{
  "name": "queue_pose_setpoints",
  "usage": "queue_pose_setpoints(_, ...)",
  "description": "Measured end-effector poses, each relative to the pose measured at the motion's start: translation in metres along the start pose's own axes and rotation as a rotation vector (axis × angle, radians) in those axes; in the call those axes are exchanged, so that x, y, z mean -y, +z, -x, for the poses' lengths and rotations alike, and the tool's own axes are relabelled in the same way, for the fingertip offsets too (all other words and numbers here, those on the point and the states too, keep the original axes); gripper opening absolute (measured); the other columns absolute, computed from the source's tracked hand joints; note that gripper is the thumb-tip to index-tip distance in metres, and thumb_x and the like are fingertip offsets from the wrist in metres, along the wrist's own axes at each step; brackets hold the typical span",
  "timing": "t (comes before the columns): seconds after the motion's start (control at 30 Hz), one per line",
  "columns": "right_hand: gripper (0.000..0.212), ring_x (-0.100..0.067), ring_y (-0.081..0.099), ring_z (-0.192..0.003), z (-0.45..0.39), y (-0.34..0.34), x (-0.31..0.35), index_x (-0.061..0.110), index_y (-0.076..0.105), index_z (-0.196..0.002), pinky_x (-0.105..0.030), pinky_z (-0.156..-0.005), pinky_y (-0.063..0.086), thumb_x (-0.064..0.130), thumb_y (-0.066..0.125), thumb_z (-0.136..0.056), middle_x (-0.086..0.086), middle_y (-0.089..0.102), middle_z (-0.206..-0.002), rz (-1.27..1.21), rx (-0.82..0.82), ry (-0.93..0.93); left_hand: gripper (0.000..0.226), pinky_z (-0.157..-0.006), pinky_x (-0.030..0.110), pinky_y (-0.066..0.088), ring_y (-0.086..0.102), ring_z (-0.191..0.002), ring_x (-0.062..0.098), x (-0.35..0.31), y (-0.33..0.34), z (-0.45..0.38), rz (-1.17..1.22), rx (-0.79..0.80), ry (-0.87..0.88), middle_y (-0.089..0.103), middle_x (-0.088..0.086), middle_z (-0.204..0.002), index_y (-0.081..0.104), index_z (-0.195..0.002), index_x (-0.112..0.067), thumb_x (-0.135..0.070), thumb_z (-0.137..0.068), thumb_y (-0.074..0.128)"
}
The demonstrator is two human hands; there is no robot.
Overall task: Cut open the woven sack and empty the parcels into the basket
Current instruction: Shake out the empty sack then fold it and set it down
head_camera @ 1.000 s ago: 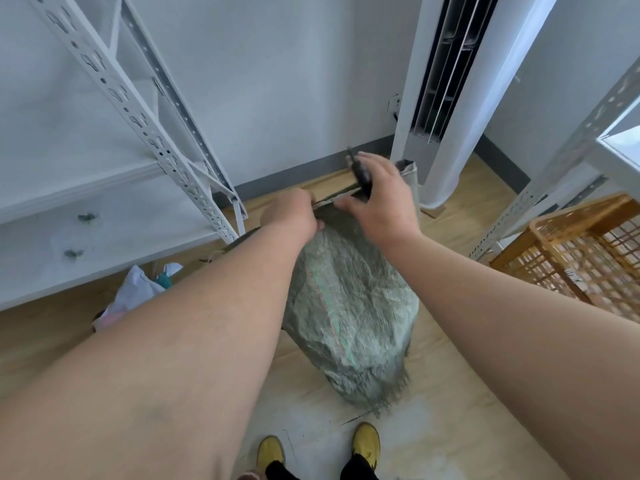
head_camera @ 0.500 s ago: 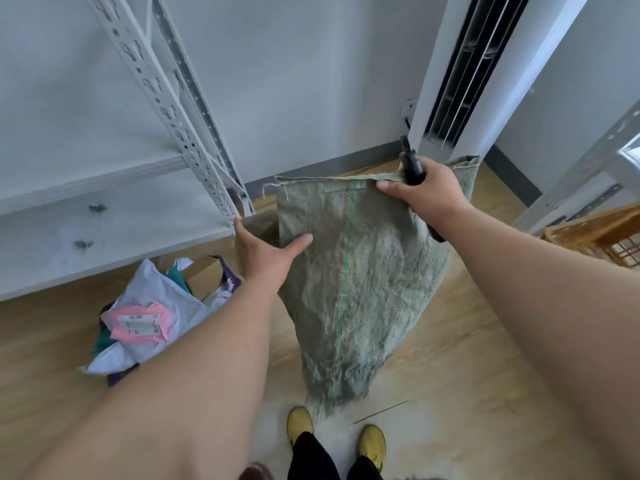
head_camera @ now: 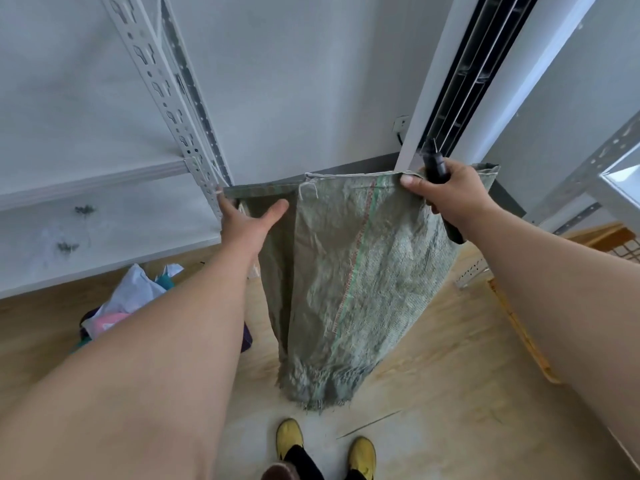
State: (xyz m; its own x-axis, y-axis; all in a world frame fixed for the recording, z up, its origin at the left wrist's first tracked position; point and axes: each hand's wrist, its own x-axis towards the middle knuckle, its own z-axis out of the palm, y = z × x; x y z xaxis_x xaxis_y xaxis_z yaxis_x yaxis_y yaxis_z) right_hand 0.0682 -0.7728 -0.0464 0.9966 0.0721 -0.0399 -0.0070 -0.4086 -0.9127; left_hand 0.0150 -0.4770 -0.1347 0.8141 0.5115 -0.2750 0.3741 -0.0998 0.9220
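The right hand [head_camera: 453, 192] grips the sack [head_camera: 349, 271] by its top edge along with a black cutter [head_camera: 437, 169], holding it hanging limp above the floor [head_camera: 433, 393], while the left hand [head_camera: 247, 221] reaches spread-fingered toward its other corner, parcels [head_camera: 128, 303] lying at left.

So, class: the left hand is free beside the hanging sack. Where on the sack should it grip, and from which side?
Probably the top hem's loose left corner, from the left. The woven sack hangs limp from the right hand, which pinches the hem and holds a black cutter. The left hand is already alongside.

Sack [head_camera: 349, 271] now limp, seemingly empty; left hand [head_camera: 247, 225] off it.
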Motion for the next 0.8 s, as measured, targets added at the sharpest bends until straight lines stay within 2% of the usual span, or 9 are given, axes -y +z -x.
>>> queue_pose_setpoints(0.07,0.021,0.001,0.053,-0.059,0.0,-0.001,-0.003,0.029,0.06,-0.078,-0.015,-0.055,0.044,0.037,0.079,-0.073,0.011,0.059,-0.074,0.038,-0.019,0.013,0.071,-0.096,0.033,0.043,0.055,-0.119,0.019,-0.009,0.0,-0.002,0.011,0.079,0.079,0.061,0.0,-0.125,0.046,-0.131,-0.023,-0.048,-0.073,0.077)
queue_pose_setpoints(0.13,0.022,-0.007,0.058,-0.071,0.0,0.002,-0.008,0.027,0.064,-0.081,-0.024,-0.067,0.049,0.037,0.08,-0.073,0.008,0.064,-0.08,0.117,-0.057,0.028,0.018,-0.069,0.025,0.044,0.062,-0.086,0.017,-0.017,0.007,0.001,-0.097,0.01,0.19,0.064,-0.008,-0.083,0.061,-0.087,-0.024,-0.038,-0.082,0.071)
queue_pose_setpoints(0.23,0.014,-0.004,0.062,-0.067,0.001,0.013,-0.012,0.03,0.065,-0.086,-0.019,-0.067,0.051,0.029,0.076,-0.078,0.006,0.068,-0.083,0.236,-0.167,0.012,0.037,-0.052,0.026,0.032,0.046,-0.059,0.013,-0.024,0.027,0.01,-0.131,-0.061,0.237,0.048,-0.008,-0.061,0.044,-0.063,-0.021,-0.039,-0.085,0.067)
queue_pose_setpoints(0.33,0.018,-0.002,0.063,-0.049,0.005,0.025,-0.014,0.033,0.062,-0.085,-0.024,-0.058,0.056,0.016,0.068,-0.085,0.003,0.071,-0.08,0.2,-0.172,0.001,0.04,-0.048,0.027,0.028,0.042,-0.057,0.016,-0.03,0.046,0.013,-0.221,-0.137,0.189,0.044,-0.003,-0.061,0.038,-0.064,-0.018,-0.04,-0.085,0.064)
queue_pose_setpoints(0.43,0.014,-0.016,0.068,-0.074,0.007,0.034,-0.008,0.024,0.064,-0.086,-0.039,-0.076,0.057,0.018,0.075,-0.078,0.0,0.07,-0.085,0.153,-0.126,-0.034,0.024,-0.062,0.024,0.036,0.056,-0.077,0.026,-0.041,0.051,0.01,-0.233,-0.295,0.02,0.063,0.003,-0.085,0.055,-0.081,-0.014,-0.037,-0.087,0.059)
queue_pose_setpoints(0.5,0.02,-0.019,0.063,-0.085,0.006,0.036,-0.002,0.023,0.061,-0.082,-0.037,-0.078,0.052,0.025,0.079,-0.074,-0.001,0.067,-0.09,0.167,-0.121,-0.085,0.03,-0.072,0.025,0.037,0.062,-0.097,0.028,-0.044,0.045,0.005,-0.145,-0.405,-0.103,0.067,0.007,-0.107,0.062,-0.106,-0.012,-0.035,-0.087,0.059)
queue_pose_setpoints(0.57,0.026,-0.016,0.056,-0.081,0.003,0.035,0.0,0.028,0.053,-0.074,-0.029,-0.07,0.046,0.032,0.079,-0.073,0.001,0.061,-0.089,0.222,-0.166,-0.135,0.035,-0.075,0.026,0.039,0.063,-0.102,0.029,-0.042,0.036,-0.003,-0.135,-0.454,-0.122,0.067,0.008,-0.11,0.061,-0.109,-0.013,-0.037,-0.084,0.063)
queue_pose_setpoints(0.63,0.024,-0.016,0.051,-0.078,-0.001,0.032,-0.003,0.025,0.052,-0.076,-0.028,-0.066,0.038,0.033,0.075,-0.077,0.002,0.055,-0.091,0.346,-0.215,-0.144,0.039,-0.076,0.026,0.041,0.063,-0.1,0.027,-0.041,0.034,-0.006,-0.195,-0.339,-0.063,0.065,0.007,-0.104,0.059,-0.103,-0.013,-0.042,-0.079,0.07)
queue_pose_setpoints(0.8,0.013,-0.024,0.049,-0.082,-0.006,0.033,-0.025,0.017,0.054,-0.097,-0.031,-0.068,0.037,0.016,0.061,-0.087,-0.005,0.055,-0.101,0.55,-0.27,0.003,0.061,-0.086,0.033,0.053,0.068,-0.092,0.022,-0.056,0.06,0.009,-0.113,0.381,-0.061,0.07,0.003,-0.106,0.062,-0.109,-0.017,-0.053,-0.064,0.081)
